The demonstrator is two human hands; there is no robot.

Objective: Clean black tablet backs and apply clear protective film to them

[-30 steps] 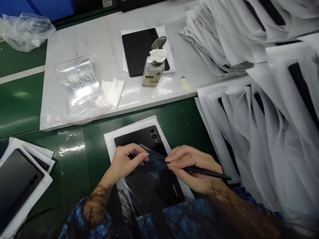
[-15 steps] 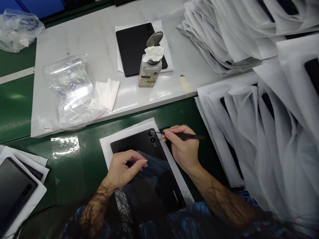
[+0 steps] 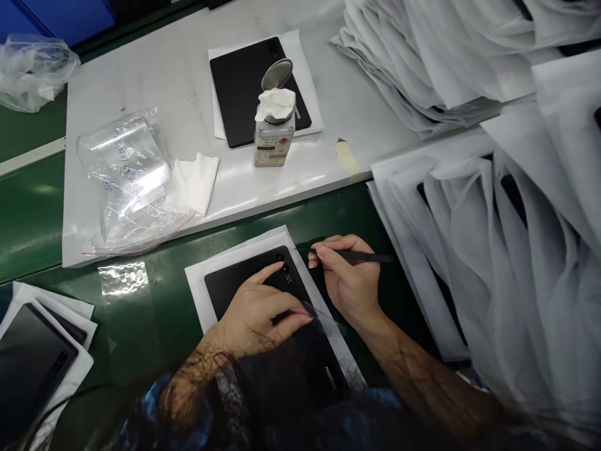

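A flat black tablet (image 3: 235, 285) lies on a white paper sheet (image 3: 196, 291) on the green bench (image 3: 150, 332), the left hand (image 3: 256, 316) resting on it and the right hand (image 3: 350, 282) at its right edge gripping a thin black rod (image 3: 370, 257). Behind, a white board (image 3: 154, 69) carries a clear plastic bag (image 3: 131, 181) left of a small square bottle (image 3: 273, 134); stacked white fabric sleeves (image 3: 493, 219) lie to the right.

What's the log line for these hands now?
left hand: on black tablet, finger by lenses | right hand: holding thin black tool | tablet: on white sheet
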